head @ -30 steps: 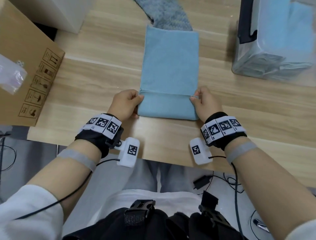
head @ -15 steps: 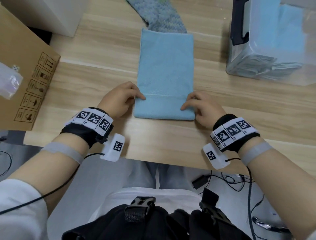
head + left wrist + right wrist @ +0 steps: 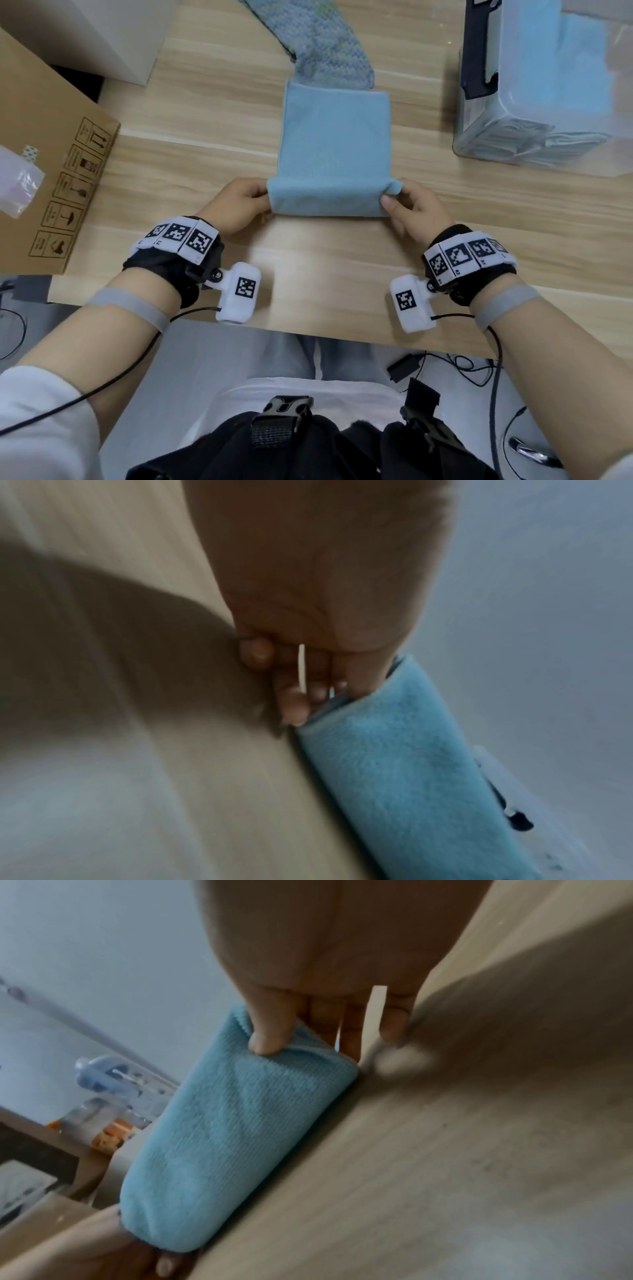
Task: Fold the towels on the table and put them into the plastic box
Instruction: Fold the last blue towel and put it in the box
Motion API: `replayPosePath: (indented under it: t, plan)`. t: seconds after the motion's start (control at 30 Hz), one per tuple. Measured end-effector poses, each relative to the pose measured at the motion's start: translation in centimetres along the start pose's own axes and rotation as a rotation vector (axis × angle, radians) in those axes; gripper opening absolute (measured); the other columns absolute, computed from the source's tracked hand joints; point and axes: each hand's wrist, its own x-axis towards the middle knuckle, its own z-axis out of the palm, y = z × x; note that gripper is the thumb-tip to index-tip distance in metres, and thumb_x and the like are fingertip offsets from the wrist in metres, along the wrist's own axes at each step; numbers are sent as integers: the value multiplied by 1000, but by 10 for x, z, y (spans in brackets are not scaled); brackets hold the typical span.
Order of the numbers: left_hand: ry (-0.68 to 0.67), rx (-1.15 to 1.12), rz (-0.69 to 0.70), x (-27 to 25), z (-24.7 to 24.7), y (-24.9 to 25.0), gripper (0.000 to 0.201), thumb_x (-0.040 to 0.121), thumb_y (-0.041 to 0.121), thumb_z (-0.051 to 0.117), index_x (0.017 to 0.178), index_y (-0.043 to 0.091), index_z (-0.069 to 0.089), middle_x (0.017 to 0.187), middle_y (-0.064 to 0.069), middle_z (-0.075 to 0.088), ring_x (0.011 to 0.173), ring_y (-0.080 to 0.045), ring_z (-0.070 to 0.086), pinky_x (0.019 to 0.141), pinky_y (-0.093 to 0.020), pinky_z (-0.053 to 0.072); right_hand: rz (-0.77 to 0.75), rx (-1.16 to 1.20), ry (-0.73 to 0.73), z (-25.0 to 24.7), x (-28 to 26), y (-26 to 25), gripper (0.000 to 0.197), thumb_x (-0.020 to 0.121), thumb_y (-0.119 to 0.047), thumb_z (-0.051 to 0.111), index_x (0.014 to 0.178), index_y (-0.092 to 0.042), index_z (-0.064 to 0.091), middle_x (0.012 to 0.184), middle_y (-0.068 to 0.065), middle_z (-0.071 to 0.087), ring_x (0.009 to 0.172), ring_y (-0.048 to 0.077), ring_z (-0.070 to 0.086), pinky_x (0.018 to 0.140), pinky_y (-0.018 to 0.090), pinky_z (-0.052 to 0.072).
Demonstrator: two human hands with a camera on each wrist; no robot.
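A light blue towel (image 3: 334, 144) lies folded on the wooden table (image 3: 205, 137), its near end raised into a fold (image 3: 329, 200). My left hand (image 3: 239, 202) grips the fold's left corner; the left wrist view shows the fingers curled at the blue towel (image 3: 404, 764) edge. My right hand (image 3: 407, 205) pinches the right corner, with the thumb pressed on the blue towel (image 3: 240, 1123) in the right wrist view. The clear plastic box (image 3: 548, 85) stands at the far right with folded blue towels inside.
A grey-blue knitted cloth (image 3: 318, 44) lies beyond the towel. A cardboard box (image 3: 51, 164) with a plastic bag (image 3: 17, 181) on it sits at the left. A white box (image 3: 102, 31) stands at the far left corner. The table's front edge (image 3: 308, 329) is near my wrists.
Both hands took hold of the towel's near corners and lifted the near end up and away, so the towel looks shorter than a second ago.
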Motion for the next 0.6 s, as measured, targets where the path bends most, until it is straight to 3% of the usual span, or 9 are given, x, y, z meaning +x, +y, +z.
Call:
replayPosePath:
  t: [0.07,0.13,0.23,0.33,0.37,0.5,0.6]
  plan:
    - [25,-66,-95,4,3,2,22,90,1,50,73,10,60,46,8,57,43,1,50,54,-12,40,53,-113,36,1,6,1,5,89,-23,55,94,-21,56,86,-3,62,85,16,58,83,28,46]
    - [85,-67,-151,10,5,2,14,88,4,52,79,2,61,46,8,58,40,-1,51,55,-18,43,118,-218,104,3,13,0,7,89,-27,55,85,-23,51,69,-9,55,72,13,53,69,22,41]
    - [196,-87,-221,19,8,2,16,87,8,52,72,13,53,49,7,60,35,-3,53,52,-22,44,153,-234,180,7,21,0,23,86,-27,59,105,-16,52,76,-1,60,74,14,54,68,23,37]
    - [306,-94,-226,20,10,4,20,89,10,51,75,21,42,64,-2,57,31,-3,51,36,-13,33,153,-275,255,11,26,0,32,83,-25,61,110,-15,48,66,-9,48,63,12,48,64,23,32]
    - [341,-105,-193,19,9,3,22,89,10,52,75,23,41,66,-3,56,33,-3,51,37,-13,34,141,-284,269,11,26,0,35,82,-25,62,112,-14,46,66,-12,44,65,14,47,65,23,33]
    - [364,-80,74,9,0,-4,26,81,7,58,71,31,53,78,5,52,67,-18,51,65,-28,43,39,-300,269,4,22,0,31,81,-19,62,107,-19,45,70,-12,39,62,5,41,60,22,32]
    - [250,14,230,5,-5,-9,39,79,-3,58,68,34,64,92,13,48,86,-14,52,87,-33,44,-136,-290,254,-7,13,-1,25,81,-5,55,99,-22,55,83,-11,39,67,3,43,69,20,36]
